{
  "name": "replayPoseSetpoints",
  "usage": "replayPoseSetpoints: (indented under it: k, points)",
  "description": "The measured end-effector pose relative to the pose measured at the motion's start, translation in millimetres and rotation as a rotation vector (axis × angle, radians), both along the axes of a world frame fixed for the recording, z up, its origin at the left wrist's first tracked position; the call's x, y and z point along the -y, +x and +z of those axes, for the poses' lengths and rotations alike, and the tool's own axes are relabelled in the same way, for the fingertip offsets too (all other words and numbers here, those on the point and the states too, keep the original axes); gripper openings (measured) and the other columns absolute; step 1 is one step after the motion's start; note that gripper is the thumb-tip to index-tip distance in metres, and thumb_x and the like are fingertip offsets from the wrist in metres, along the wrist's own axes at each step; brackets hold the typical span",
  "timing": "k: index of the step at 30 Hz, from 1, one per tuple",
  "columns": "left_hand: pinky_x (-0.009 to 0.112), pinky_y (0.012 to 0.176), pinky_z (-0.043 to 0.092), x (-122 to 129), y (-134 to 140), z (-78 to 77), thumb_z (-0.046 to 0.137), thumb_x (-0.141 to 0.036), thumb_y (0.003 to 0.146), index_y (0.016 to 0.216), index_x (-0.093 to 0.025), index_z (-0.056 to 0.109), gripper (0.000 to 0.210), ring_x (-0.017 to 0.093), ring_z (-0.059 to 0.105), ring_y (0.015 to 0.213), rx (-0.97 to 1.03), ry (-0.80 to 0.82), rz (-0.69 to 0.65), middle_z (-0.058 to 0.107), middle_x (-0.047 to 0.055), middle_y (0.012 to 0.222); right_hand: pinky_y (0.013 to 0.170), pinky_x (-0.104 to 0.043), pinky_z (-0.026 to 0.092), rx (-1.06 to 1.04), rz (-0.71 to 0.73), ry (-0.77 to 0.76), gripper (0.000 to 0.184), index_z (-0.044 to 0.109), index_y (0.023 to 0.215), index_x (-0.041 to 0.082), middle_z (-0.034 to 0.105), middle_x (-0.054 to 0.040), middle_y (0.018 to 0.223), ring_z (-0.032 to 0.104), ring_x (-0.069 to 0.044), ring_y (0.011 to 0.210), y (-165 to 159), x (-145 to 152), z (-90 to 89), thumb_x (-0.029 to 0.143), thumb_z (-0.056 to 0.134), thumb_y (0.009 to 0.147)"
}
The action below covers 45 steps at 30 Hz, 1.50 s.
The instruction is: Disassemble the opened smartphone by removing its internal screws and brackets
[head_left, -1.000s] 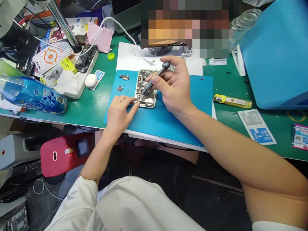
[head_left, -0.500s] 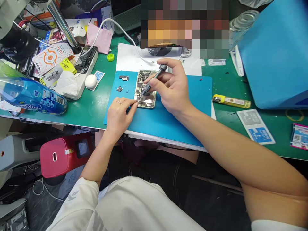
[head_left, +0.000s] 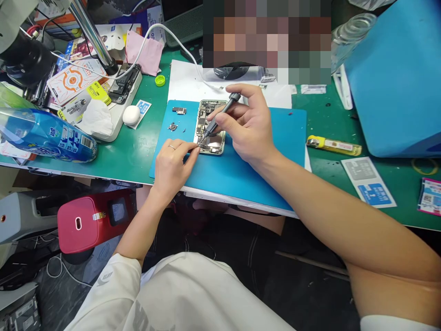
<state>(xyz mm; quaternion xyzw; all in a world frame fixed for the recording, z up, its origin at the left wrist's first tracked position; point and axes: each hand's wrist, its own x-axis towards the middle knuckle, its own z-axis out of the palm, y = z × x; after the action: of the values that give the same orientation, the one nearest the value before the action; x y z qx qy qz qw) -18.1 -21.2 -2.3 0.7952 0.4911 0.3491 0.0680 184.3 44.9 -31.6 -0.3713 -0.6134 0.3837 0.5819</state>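
An opened smartphone (head_left: 214, 146) lies on the blue mat (head_left: 220, 177), its circuit board and inner parts exposed. My right hand (head_left: 253, 124) is closed around a dark grey screwdriver (head_left: 223, 114), which slants down to the left. The screwdriver's tip meets the lower left part of the phone. Right by that tip, my left hand (head_left: 172, 165) pinches thumb and forefinger at the phone's left edge; anything small between the fingertips is hidden. Left of the phone sit a small metal-plated part (head_left: 179, 111) and another small component (head_left: 172, 126), with tiny pieces near them.
A blue bottle (head_left: 51, 138) lies at the left, near a white earbud case (head_left: 131, 115) and a green cap (head_left: 160, 80). A white cable (head_left: 172, 34) arches over the bench. To the right are a yellow cutter knife (head_left: 333, 145), a printed card (head_left: 368, 181) and a large blue object (head_left: 396, 92).
The whole view has shifted slightly, so things sit a little further right. Both hands and the screwdriver keep nearly the same place on the phone.
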Motion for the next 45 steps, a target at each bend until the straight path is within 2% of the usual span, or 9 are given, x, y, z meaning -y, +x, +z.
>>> replayPoseSetpoints:
  k: [5, 10, 22, 31, 38, 43, 45]
  points:
    - [0.035, 0.084, 0.05, 0.9, 0.6, 1.0, 0.065, -0.033, 0.109, 0.102, -0.021, 0.077, 0.018, 0.02, 0.068, 0.089, -0.01, -0.014, 0.002, 0.079, 0.004, 0.095, 0.076, -0.045, 0.073, 0.005, 0.007, -0.005, 0.054, 0.054, 0.131, 0.043, 0.082, -0.0006, 0.107, 0.082, -0.027, 0.096, 0.3, 0.3, 2.7, 0.072, 0.075, 0.089]
    - [0.034, 0.086, 0.05, 1.6, 0.8, 1.1, 0.064, -0.031, 0.109, 0.103, -0.022, 0.076, 0.017, 0.02, 0.068, 0.089, -0.015, -0.021, -0.004, 0.079, 0.004, 0.097, 0.067, -0.041, 0.072, -0.021, -0.014, -0.021, 0.057, 0.055, 0.127, 0.041, 0.083, 0.0008, 0.099, 0.082, -0.024, 0.084, -1.1, 0.7, 5.2, 0.074, 0.078, 0.085]
    - [0.033, 0.084, 0.05, 1.3, 1.3, 0.2, 0.064, -0.028, 0.109, 0.099, -0.022, 0.076, 0.017, 0.02, 0.068, 0.087, -0.001, 0.028, 0.0, 0.079, 0.003, 0.093, 0.073, -0.044, 0.073, -0.01, -0.008, -0.001, 0.056, 0.054, 0.13, 0.043, 0.083, 0.0004, 0.104, 0.083, -0.027, 0.094, -0.6, 0.7, 1.6, 0.07, 0.078, 0.087]
    - [0.035, 0.084, 0.05, 2.1, 1.8, -0.1, 0.062, -0.03, 0.109, 0.098, -0.022, 0.076, 0.019, 0.021, 0.066, 0.087, 0.014, 0.001, 0.006, 0.078, 0.004, 0.092, 0.072, -0.044, 0.072, -0.019, 0.001, -0.028, 0.06, 0.054, 0.13, 0.042, 0.083, 0.0014, 0.101, 0.083, -0.026, 0.092, -1.1, 2.6, 4.9, 0.074, 0.079, 0.085]
    - [0.034, 0.084, 0.05, 3.2, 2.0, -0.5, 0.064, -0.031, 0.108, 0.103, -0.021, 0.076, 0.017, 0.021, 0.067, 0.088, 0.016, 0.02, 0.006, 0.078, 0.004, 0.093, 0.072, -0.043, 0.07, -0.035, 0.007, -0.117, 0.064, 0.051, 0.128, 0.043, 0.083, 0.0017, 0.097, 0.08, -0.024, 0.089, -2.2, 4.9, 11.8, 0.076, 0.081, 0.081]
    - [0.034, 0.085, 0.049, 3.4, 1.9, -0.8, 0.062, -0.03, 0.109, 0.101, -0.022, 0.076, 0.018, 0.021, 0.066, 0.089, -0.006, -0.001, 0.012, 0.079, 0.004, 0.095, 0.065, -0.04, 0.066, -0.067, 0.011, -0.048, 0.064, 0.052, 0.126, 0.042, 0.082, 0.0025, 0.093, 0.078, -0.023, 0.082, -2.1, 2.9, 10.5, 0.076, 0.081, 0.081]
    - [0.035, 0.085, 0.049, 3.2, 2.0, -0.9, 0.062, -0.029, 0.109, 0.1, -0.021, 0.076, 0.018, 0.021, 0.066, 0.088, -0.002, -0.013, 0.005, 0.079, 0.004, 0.095, 0.067, -0.042, 0.066, -0.049, 0.017, -0.066, 0.062, 0.051, 0.127, 0.043, 0.082, 0.0026, 0.095, 0.078, -0.024, 0.084, -1.5, 3.4, 10.3, 0.074, 0.081, 0.082]
